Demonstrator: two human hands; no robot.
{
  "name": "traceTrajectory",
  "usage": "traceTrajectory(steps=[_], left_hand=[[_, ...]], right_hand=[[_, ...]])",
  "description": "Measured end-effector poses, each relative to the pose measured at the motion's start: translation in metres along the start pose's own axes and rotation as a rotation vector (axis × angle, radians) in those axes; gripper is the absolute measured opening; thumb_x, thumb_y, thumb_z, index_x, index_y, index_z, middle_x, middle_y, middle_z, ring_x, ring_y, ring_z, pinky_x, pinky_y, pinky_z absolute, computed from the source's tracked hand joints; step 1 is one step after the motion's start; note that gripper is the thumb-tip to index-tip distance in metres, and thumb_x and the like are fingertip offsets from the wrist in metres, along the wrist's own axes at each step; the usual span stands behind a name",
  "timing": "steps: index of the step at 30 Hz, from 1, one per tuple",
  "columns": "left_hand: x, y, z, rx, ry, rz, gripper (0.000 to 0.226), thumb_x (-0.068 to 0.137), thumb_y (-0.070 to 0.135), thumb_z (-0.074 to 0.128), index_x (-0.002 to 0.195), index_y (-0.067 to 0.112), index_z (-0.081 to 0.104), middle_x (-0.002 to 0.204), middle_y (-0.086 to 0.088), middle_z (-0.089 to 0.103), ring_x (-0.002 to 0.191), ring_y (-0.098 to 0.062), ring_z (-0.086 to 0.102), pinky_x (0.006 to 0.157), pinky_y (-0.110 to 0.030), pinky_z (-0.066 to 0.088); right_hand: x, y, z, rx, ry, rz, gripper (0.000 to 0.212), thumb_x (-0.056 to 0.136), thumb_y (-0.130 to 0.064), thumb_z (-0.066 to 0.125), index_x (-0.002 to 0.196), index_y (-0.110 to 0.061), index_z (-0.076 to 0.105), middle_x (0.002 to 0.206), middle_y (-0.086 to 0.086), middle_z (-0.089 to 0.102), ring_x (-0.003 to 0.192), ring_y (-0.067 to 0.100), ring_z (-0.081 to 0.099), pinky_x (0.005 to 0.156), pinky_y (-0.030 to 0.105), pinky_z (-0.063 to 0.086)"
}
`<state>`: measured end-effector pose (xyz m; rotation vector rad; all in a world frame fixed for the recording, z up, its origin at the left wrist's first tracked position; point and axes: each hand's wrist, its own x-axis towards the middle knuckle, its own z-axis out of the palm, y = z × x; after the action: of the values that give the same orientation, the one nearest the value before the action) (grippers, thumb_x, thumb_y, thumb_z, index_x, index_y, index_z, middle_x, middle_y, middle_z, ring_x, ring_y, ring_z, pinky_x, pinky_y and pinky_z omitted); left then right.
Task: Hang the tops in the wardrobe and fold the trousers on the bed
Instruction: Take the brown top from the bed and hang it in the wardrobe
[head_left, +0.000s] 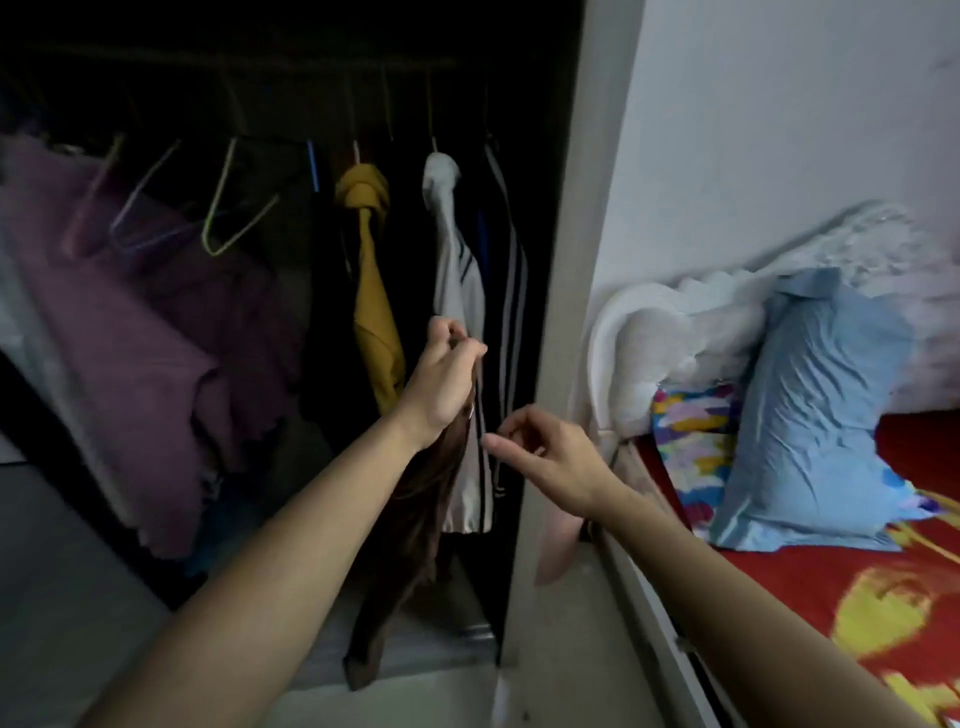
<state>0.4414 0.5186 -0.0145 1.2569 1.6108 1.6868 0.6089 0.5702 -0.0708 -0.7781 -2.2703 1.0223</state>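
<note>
Closely behind brown garment (415, 545) hangs white top (453, 280).

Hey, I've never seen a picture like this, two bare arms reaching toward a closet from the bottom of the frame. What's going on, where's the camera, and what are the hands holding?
There is no machine here. A person wears one wide-angle camera on the head, looking forward and down, so the arms are that person's own. The left hand grips a dark brown garment by its top, and the garment hangs down in front of the open wardrobe. The right hand is beside it with loosely curled fingers and seems to hold nothing. Inside hang a yellow top, a white striped top, a purple garment and some empty hangers. To the right is the bed, with a red patterned sheet and a blue pillow.
</note>
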Motion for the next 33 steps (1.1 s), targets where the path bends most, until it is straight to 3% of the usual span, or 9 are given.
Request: traceTrajectory(steps=[3,6,9,11,14,20,25,29,33], left_hand=[[0.005,-0.002,-0.052,-0.020,0.061,-0.025,0.016,0.092,0.025,0.049,0.089,0.025,0.034,0.079,0.002,0.036,0.060,0.001,0.045,0.060,-0.021,0.042],[0.015,-0.007,-0.104,-0.046,0.118,-0.063,0.017,0.080,0.029,0.050,0.087,0.027,0.034,0.077,0.001,0.042,0.056,-0.011,0.047,0.053,-0.035,0.045],[0.026,-0.018,-0.159,0.016,0.223,-0.049,0.022,0.069,0.017,0.046,0.086,0.022,0.035,0.064,0.014,0.048,0.054,0.001,0.044,0.056,-0.017,0.042],[0.034,-0.025,-0.195,0.131,0.336,-0.089,0.027,0.064,0.012,0.047,0.086,0.024,0.037,0.068,0.009,0.042,0.056,0.001,0.041,0.049,-0.012,0.034],[0.052,-0.040,-0.249,0.319,0.434,-0.139,0.030,0.078,-0.002,0.050,0.085,0.025,0.040,0.071,0.005,0.040,0.062,-0.008,0.037,0.045,-0.013,0.030],[0.081,-0.061,-0.330,0.436,0.556,-0.066,0.026,0.085,0.004,0.057,0.085,0.028,0.047,0.076,0.007,0.048,0.059,0.004,0.044,0.054,-0.009,0.035],[0.089,-0.078,-0.378,0.473,0.555,-0.061,0.014,0.073,0.020,0.050,0.086,0.026,0.051,0.076,0.011,0.052,0.072,-0.008,0.048,0.069,-0.028,0.039],[0.106,-0.085,-0.413,0.509,0.495,-0.013,0.015,0.084,0.008,0.059,0.093,0.020,0.059,0.083,0.010,0.060,0.083,-0.011,0.056,0.074,-0.016,0.041],[0.120,-0.079,-0.438,0.644,0.394,0.176,0.028,0.082,-0.005,0.059,0.102,0.012,0.069,0.100,-0.007,0.065,0.097,-0.021,0.061,0.089,-0.021,0.042]], right_hand=[[0.036,-0.024,0.053,0.006,-0.158,-0.044,0.050,0.076,-0.073,0.069,0.101,-0.030,0.067,0.080,-0.009,0.069,0.075,0.002,0.065,0.069,0.018,0.052],[0.076,-0.035,0.103,-0.002,-0.183,-0.146,0.024,0.097,-0.038,0.062,0.089,-0.016,0.067,0.077,-0.002,0.067,0.072,0.010,0.062,0.073,0.033,0.051],[0.119,-0.043,0.141,0.227,-0.112,-0.060,0.023,0.104,-0.025,0.051,0.082,-0.025,0.058,0.074,-0.014,0.061,0.071,-0.003,0.056,0.069,0.019,0.045],[0.149,-0.049,0.161,0.375,0.016,0.028,0.024,0.105,-0.025,0.048,0.081,-0.026,0.052,0.075,-0.013,0.058,0.075,0.003,0.055,0.072,0.023,0.042],[0.192,-0.063,0.185,0.453,0.124,0.066,0.024,0.106,-0.032,0.043,0.086,-0.022,0.052,0.084,-0.005,0.058,0.086,0.016,0.057,0.079,0.035,0.041],[0.257,-0.106,0.222,0.448,0.103,-0.104,0.023,0.103,-0.038,0.050,0.086,-0.027,0.060,0.078,-0.012,0.064,0.078,-0.001,0.060,0.073,0.020,0.046],[0.291,-0.123,0.243,0.377,0.157,-0.179,0.015,0.100,-0.034,0.058,0.094,-0.022,0.065,0.081,-0.006,0.068,0.079,0.008,0.065,0.072,0.031,0.050],[0.315,-0.142,0.247,0.340,0.332,-0.206,0.004,0.097,-0.029,0.063,0.093,-0.027,0.065,0.063,-0.009,0.051,0.060,0.006,0.048,0.063,0.032,0.041],[0.326,-0.163,0.254,0.312,0.408,-0.167,0.006,0.095,-0.030,0.066,0.099,-0.025,0.066,0.058,-0.011,0.048,0.057,0.004,0.046,0.062,0.031,0.040]])
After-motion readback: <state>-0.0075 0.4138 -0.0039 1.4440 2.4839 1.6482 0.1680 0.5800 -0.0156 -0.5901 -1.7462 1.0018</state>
